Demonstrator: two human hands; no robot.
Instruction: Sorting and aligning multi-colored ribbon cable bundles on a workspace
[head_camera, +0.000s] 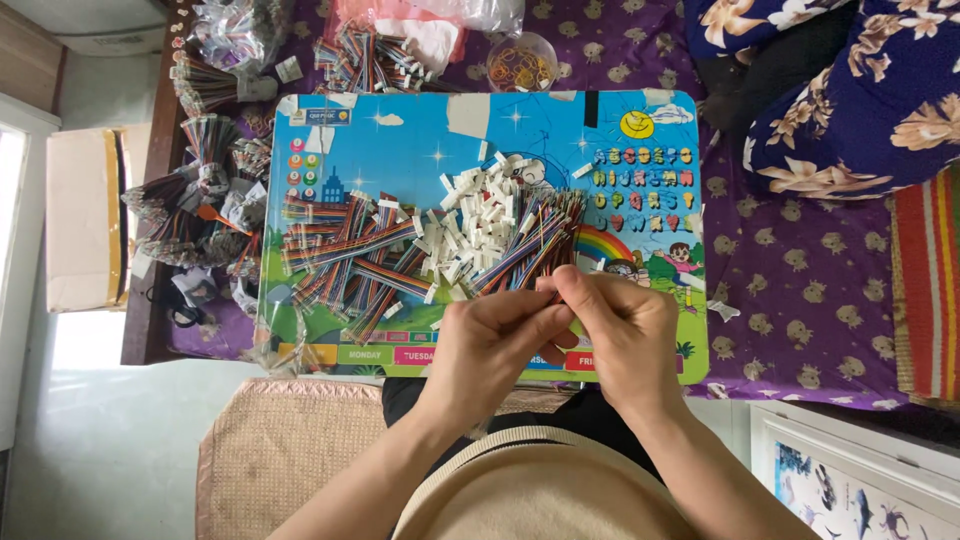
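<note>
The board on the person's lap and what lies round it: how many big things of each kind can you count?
Picture board: 1
Heap of white connectors: 1
Clear cup of rubber bands: 1
Hands at work: 2, left hand, right hand
Total: 5

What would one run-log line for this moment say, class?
left hand: pinching wires | right hand: pinching same wires | white plugs: piled on board | loose wires: left of pile

Glossy printed board (420, 140), white plastic connectors (478, 215), plastic-coated rainbow ribbon cables (340, 250), matt purple cloth (800, 300), woven mat (280, 450)
</note>
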